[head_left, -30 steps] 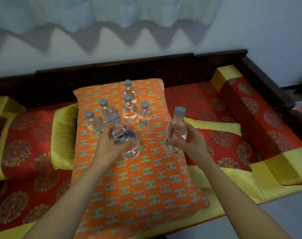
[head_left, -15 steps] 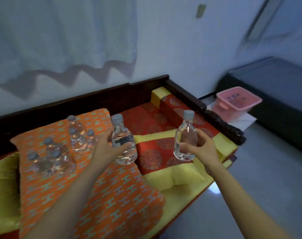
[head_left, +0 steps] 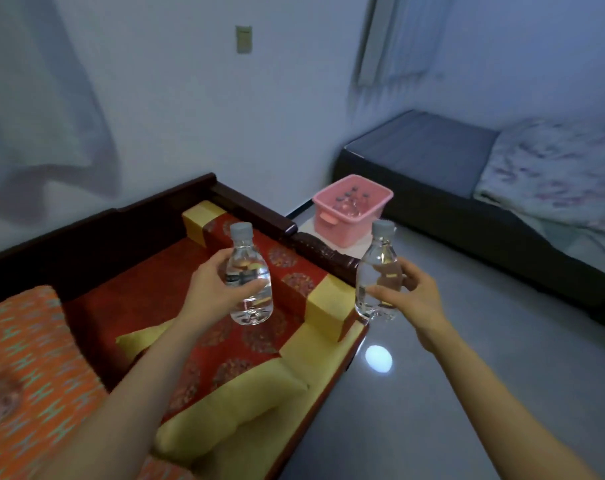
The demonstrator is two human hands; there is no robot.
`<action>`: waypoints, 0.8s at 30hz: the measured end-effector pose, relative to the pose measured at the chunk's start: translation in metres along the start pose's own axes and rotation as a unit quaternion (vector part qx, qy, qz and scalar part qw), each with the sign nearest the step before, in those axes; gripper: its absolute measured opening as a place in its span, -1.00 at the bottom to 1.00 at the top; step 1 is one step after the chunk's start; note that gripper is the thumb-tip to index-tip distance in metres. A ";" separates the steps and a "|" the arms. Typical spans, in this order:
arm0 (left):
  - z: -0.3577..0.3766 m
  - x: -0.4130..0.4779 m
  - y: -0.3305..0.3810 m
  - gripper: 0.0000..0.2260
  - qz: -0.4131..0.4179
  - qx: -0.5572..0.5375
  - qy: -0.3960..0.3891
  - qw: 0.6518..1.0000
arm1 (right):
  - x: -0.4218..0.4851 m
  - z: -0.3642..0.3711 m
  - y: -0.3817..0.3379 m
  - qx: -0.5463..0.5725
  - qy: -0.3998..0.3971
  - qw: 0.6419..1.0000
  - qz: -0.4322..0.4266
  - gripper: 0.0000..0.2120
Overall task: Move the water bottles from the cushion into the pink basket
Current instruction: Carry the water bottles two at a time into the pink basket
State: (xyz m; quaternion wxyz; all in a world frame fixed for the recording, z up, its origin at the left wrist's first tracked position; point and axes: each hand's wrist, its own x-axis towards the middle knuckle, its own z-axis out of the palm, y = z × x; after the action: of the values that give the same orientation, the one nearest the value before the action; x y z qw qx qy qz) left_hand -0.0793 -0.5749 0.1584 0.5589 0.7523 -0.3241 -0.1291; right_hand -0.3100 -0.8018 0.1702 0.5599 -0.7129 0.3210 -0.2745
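My left hand (head_left: 214, 289) grips a clear water bottle (head_left: 249, 282) with a grey cap, held upright above the red seat. Over the bench's right end, my right hand (head_left: 408, 296) grips a second clear bottle (head_left: 375, 268), also upright. The pink basket (head_left: 349, 218) stands on the floor beyond the bench's far right corner, well ahead of both hands, with several bottles inside it. The orange patterned cushion (head_left: 27, 358) lies at the lower left; the bottles on it are out of view.
A dark wooden bench frame (head_left: 259, 209) with red and yellow cushions (head_left: 245, 403) runs between me and the basket. A low dark bed (head_left: 467, 161) with a light blanket lies at the right. Grey floor (head_left: 432, 393) spreads below my right arm.
The view has swung right, away from the cushion. Both hands have carried their bottles rightwards towards the basket, which is now nearer and more central.
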 end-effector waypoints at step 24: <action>0.345 0.301 0.045 -0.60 -0.021 0.004 -0.022 1.000 | 0.320 -0.256 0.094 -0.009 0.063 0.998 0.024 -0.35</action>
State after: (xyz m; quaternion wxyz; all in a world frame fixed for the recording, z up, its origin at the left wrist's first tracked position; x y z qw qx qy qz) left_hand -0.0590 -1.0333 0.1322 0.5457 0.7583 -0.3208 -0.1559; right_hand -0.3107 -1.2219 0.1456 0.5388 -0.6912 0.3746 -0.3027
